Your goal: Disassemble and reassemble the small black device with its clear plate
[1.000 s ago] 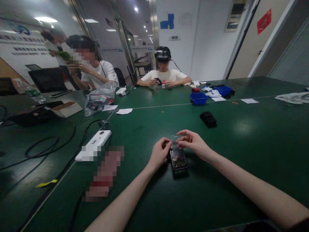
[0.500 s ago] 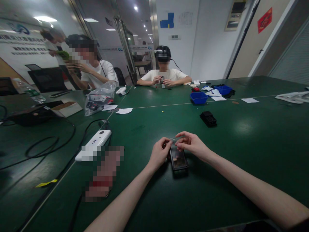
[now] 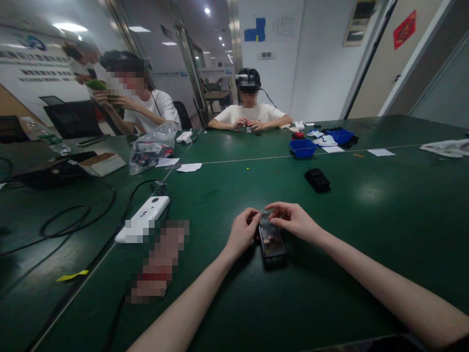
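A black, phone-like device (image 3: 273, 240) with a glossy dark face lies on the green table (image 3: 330, 293) in front of me. At its far left corner, my left hand (image 3: 242, 230) is closed, thumb and bent fingers pressed against the edge. My right hand (image 3: 293, 220) reaches over the far right corner, fingers bent in a pinch. A thin clear film (image 3: 264, 213) shows at the far end of the device between my fingertips. How far it extends over the face is hard to make out.
Left of my arms lie a white power bank (image 3: 144, 217), a blurred-out flat item (image 3: 161, 259) and black cables (image 3: 82, 220). Beyond my right hand sits a black block-like part (image 3: 317, 180). Farther off are a blue bin (image 3: 303, 147), a plastic bag (image 3: 154, 146) and two seated people.
My right fingertips have come down a little and closed toward the film at the device's far end. The left hand and the device stay about where they were.
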`<control>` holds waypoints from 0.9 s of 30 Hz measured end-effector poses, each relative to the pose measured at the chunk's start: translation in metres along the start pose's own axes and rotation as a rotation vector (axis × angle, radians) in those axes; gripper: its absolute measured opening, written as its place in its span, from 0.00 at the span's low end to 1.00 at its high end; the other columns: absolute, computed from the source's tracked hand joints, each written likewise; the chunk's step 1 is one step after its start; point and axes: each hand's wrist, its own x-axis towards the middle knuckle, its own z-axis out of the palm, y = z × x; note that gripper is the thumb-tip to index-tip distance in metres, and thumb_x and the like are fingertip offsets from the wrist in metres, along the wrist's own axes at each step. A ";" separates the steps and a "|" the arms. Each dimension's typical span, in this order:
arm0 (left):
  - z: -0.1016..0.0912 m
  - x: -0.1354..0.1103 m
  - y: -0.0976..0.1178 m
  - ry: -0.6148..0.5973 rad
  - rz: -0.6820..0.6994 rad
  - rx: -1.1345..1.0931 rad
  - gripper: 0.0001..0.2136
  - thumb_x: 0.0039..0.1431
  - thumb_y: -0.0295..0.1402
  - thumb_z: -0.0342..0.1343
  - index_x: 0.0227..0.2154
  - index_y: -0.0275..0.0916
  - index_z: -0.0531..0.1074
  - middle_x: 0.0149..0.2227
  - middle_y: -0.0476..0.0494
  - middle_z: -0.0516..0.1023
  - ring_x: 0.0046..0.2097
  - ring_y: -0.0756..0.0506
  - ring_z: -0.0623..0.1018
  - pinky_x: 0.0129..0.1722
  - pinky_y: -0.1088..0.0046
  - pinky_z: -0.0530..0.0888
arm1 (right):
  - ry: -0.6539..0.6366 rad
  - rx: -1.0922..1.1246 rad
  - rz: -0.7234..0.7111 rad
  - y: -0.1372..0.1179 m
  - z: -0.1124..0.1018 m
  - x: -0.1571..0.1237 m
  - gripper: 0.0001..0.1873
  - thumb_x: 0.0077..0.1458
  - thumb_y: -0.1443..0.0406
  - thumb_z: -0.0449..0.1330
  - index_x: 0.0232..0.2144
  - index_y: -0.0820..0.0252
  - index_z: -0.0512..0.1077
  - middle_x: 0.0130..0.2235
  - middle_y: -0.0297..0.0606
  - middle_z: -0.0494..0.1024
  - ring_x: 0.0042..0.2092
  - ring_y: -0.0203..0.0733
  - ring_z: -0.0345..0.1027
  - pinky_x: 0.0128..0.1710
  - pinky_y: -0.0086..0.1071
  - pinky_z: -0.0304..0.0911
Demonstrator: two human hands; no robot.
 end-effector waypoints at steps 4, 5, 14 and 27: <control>0.000 0.000 0.001 0.002 -0.020 -0.041 0.11 0.55 0.39 0.50 0.29 0.35 0.68 0.22 0.53 0.67 0.18 0.53 0.68 0.18 0.78 0.65 | 0.048 -0.205 -0.057 0.004 -0.002 0.001 0.14 0.49 0.67 0.59 0.40 0.60 0.72 0.39 0.39 0.74 0.37 0.38 0.66 0.35 0.32 0.62; 0.000 0.000 0.001 0.004 -0.023 -0.046 0.11 0.56 0.39 0.50 0.29 0.36 0.68 0.21 0.53 0.67 0.18 0.53 0.67 0.17 0.79 0.65 | 0.055 -0.234 -0.070 0.005 -0.002 0.001 0.13 0.48 0.67 0.60 0.40 0.60 0.73 0.41 0.40 0.73 0.39 0.39 0.66 0.36 0.33 0.61; 0.000 0.000 0.001 0.007 -0.021 -0.055 0.10 0.52 0.39 0.54 0.28 0.35 0.68 0.20 0.53 0.67 0.19 0.53 0.68 0.18 0.79 0.65 | -0.004 -0.207 -0.026 0.011 -0.002 0.002 0.15 0.49 0.68 0.59 0.42 0.61 0.71 0.44 0.41 0.73 0.45 0.41 0.67 0.42 0.36 0.63; 0.000 -0.004 0.008 0.148 -0.034 -0.212 0.12 0.48 0.39 0.59 0.28 0.35 0.67 0.25 0.51 0.69 0.23 0.53 0.70 0.20 0.79 0.70 | -0.014 -0.096 0.044 0.017 0.011 0.000 0.22 0.55 0.57 0.55 0.50 0.60 0.67 0.47 0.44 0.74 0.47 0.47 0.67 0.47 0.41 0.63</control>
